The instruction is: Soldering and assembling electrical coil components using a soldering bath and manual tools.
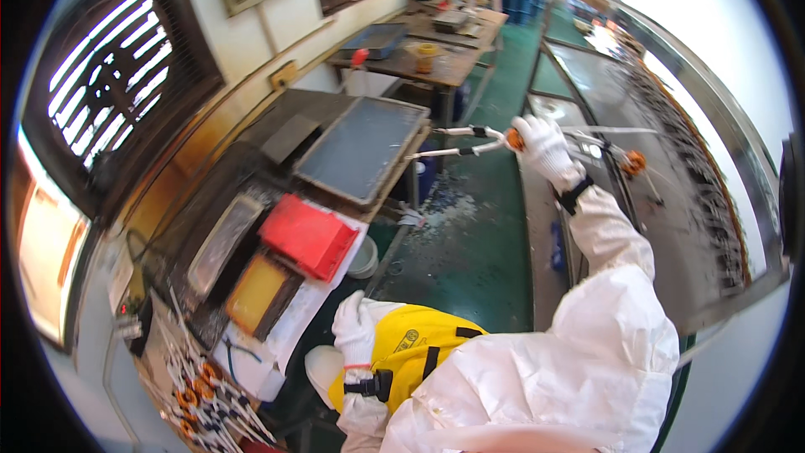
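My right hand (543, 149), in a white glove, is stretched forward beside the grated metal bench on the right. Its fingers are closed around an orange round coil (515, 140) with long white leads (453, 151) banded in black. The leads point left, over the aisle. A similar orange coil piece (633, 163) rests on the bench just beyond the right wrist. My left hand (354, 329), also gloved in white, is low in front of me against the yellow apron (419, 331). Its fingertips are hidden, so I cannot tell whether it holds anything.
To the left, a worktable carries a red box (309, 236), a yellow-filled tray (260, 294) and a large grey panel (360, 148). Several coil pieces (201, 390) pile up at lower left. Below stands a white bucket (364, 258). Pale debris (449, 210) covers part of the green floor.
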`<action>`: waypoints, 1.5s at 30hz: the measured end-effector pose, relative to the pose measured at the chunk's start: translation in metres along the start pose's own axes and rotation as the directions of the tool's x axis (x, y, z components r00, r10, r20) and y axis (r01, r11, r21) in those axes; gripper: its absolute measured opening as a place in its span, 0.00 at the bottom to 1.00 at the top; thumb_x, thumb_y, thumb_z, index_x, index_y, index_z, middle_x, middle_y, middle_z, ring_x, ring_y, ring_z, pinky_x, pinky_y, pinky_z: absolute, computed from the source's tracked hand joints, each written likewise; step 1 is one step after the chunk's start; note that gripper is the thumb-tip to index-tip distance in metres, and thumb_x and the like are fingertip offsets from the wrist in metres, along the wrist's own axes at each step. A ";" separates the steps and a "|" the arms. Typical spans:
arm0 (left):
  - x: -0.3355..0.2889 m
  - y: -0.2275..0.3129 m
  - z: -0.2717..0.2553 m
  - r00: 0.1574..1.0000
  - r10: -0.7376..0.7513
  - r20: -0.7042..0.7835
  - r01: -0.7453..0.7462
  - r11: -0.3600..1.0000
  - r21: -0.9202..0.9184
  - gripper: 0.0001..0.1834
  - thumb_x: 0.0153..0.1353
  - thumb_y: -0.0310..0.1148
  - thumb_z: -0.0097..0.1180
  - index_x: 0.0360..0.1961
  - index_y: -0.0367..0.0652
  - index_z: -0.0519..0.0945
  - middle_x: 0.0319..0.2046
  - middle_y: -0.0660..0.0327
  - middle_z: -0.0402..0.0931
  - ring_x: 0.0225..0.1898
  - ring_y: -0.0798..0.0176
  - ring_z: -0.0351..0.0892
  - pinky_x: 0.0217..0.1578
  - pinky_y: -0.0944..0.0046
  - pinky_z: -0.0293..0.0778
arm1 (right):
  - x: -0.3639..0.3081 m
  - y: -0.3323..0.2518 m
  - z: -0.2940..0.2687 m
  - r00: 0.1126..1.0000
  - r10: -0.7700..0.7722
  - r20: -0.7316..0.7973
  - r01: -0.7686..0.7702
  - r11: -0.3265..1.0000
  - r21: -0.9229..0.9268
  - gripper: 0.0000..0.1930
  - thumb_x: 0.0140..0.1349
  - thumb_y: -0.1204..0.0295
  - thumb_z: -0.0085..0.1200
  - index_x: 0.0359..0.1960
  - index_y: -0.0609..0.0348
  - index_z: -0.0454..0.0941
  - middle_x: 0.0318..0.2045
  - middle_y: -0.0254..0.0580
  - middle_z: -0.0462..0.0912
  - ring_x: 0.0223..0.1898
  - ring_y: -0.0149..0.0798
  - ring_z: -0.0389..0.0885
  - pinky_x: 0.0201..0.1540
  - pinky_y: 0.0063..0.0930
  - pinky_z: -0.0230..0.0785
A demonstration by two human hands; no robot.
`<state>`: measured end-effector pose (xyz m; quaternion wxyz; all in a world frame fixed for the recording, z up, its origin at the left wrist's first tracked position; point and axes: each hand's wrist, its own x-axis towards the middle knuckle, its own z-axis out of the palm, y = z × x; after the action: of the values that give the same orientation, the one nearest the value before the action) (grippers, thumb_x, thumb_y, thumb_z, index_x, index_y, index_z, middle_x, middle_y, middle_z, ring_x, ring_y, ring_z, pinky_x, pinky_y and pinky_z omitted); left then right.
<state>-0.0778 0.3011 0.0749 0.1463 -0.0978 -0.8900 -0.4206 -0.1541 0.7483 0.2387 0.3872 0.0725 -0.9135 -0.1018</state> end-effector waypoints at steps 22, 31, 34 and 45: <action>-0.026 -0.007 0.015 0.913 -0.258 0.315 0.278 0.960 -0.019 0.14 0.63 0.30 0.46 0.45 0.37 0.79 0.45 0.52 0.79 0.48 0.53 0.77 0.53 0.60 0.69 | -0.260 0.174 -0.115 0.355 0.933 -0.058 -0.828 0.285 -0.484 0.14 0.51 0.66 0.61 0.41 0.43 0.77 0.40 0.47 0.76 0.45 0.50 0.76 0.47 0.40 0.68; -0.028 -0.001 0.021 0.900 -0.246 0.358 0.242 0.969 0.058 0.15 0.62 0.33 0.47 0.45 0.40 0.80 0.44 0.52 0.80 0.48 0.52 0.77 0.53 0.60 0.69 | -0.298 0.183 -0.103 0.543 0.839 -0.034 -0.728 0.451 -0.516 0.16 0.48 0.64 0.62 0.40 0.44 0.74 0.37 0.42 0.75 0.45 0.48 0.74 0.46 0.40 0.67; -0.032 0.002 0.012 0.894 -0.285 0.346 0.294 0.955 0.027 0.15 0.62 0.32 0.46 0.45 0.38 0.80 0.44 0.50 0.79 0.48 0.52 0.77 0.53 0.60 0.69 | -0.288 0.172 -0.109 0.489 0.870 -0.061 -0.742 0.378 -0.554 0.13 0.52 0.66 0.58 0.40 0.44 0.75 0.37 0.41 0.75 0.45 0.47 0.74 0.45 0.40 0.67; -0.036 0.004 0.016 0.885 -0.294 0.361 0.322 0.947 -0.018 0.15 0.62 0.31 0.46 0.46 0.38 0.79 0.45 0.50 0.79 0.49 0.53 0.77 0.53 0.61 0.70 | -0.241 0.151 -0.121 0.169 0.966 0.198 -0.686 0.259 -0.680 0.26 0.49 0.70 0.61 0.51 0.48 0.66 0.47 0.48 0.70 0.51 0.51 0.74 0.49 0.43 0.70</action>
<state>-0.0455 0.3144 0.0551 -0.0884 -0.0348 -0.8890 -0.4479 0.0917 0.9301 0.1911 0.0739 -0.5822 -0.8053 -0.0841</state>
